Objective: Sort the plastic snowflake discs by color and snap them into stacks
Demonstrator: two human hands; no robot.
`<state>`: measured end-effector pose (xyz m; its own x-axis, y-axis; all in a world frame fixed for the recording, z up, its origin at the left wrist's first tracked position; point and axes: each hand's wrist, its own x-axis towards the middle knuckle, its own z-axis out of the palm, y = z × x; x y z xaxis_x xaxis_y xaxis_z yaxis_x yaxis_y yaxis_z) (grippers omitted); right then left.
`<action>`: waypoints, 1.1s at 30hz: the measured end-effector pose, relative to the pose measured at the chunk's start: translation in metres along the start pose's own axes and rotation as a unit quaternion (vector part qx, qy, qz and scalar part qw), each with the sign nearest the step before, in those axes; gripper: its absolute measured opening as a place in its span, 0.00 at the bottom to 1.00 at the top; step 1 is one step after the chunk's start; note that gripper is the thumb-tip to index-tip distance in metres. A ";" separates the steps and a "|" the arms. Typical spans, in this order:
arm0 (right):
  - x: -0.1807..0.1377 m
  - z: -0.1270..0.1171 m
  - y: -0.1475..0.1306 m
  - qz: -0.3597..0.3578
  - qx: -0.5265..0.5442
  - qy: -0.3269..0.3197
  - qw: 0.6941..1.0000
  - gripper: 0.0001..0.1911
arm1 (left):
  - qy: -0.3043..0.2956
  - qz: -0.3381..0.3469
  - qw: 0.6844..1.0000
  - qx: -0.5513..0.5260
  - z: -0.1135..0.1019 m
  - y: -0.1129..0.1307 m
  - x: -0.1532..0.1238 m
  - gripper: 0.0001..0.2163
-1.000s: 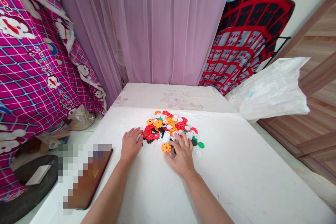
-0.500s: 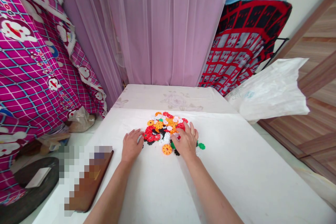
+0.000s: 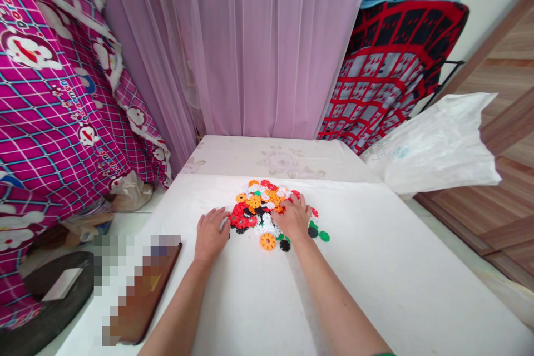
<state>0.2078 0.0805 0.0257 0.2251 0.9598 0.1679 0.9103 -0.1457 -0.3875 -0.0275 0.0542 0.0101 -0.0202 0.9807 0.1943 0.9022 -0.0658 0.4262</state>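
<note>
A heap of flat plastic snowflake discs in red, orange, white, black and green lies on the white table. My left hand rests flat on the table at the heap's left edge, fingers stretched out and touching the nearest discs. My right hand lies on the right part of the heap with its fingers curled down over the discs; what they grip is hidden. A single orange disc and a black disc lie just in front of the heap, between my hands.
A brown flat case, partly blurred out, lies at the table's left edge. A white plastic bag sits at the right. A pink curtain hangs behind, with a magenta blanket at left and a red-black blanket at right.
My right hand has moved forward from the near edge of the heap onto its right part and its fingers have curled down. My left hand has stayed in place.
</note>
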 end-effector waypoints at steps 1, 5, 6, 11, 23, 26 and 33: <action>0.000 0.000 0.000 0.007 0.003 -0.006 1.000 0.15 | -0.001 0.000 1.000 0.000 0.000 0.000 0.000 0.15; -0.003 -0.001 0.002 0.012 -0.002 -0.013 1.000 0.19 | -0.001 -0.003 1.000 0.001 0.000 0.000 0.000 0.15; -0.004 -0.002 0.002 0.008 -0.005 -0.009 1.000 0.19 | -0.001 -0.003 1.000 0.001 0.000 0.000 0.000 0.15; 0.000 -0.005 0.001 0.008 0.006 -0.014 1.000 0.17 | 0.000 0.002 1.000 0.001 -0.001 0.001 0.000 0.15; -0.055 0.002 0.031 -0.104 0.124 0.138 0.977 0.15 | -0.007 0.000 1.000 -0.002 0.000 0.000 0.000 0.15; -0.081 0.009 0.026 -0.177 0.144 0.135 0.964 0.14 | -0.001 -0.001 1.000 -0.003 0.000 0.000 0.000 0.15; -0.090 0.014 0.021 -0.157 0.108 0.092 0.977 0.14 | -0.004 0.002 1.000 -0.006 0.000 0.000 -0.001 0.15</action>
<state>0.2014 -0.0053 -0.0103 0.0228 0.8866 0.4620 0.8547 0.2224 -0.4690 -0.0274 0.0528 0.0103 -0.0127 0.9817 0.1898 0.8967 -0.0728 0.4366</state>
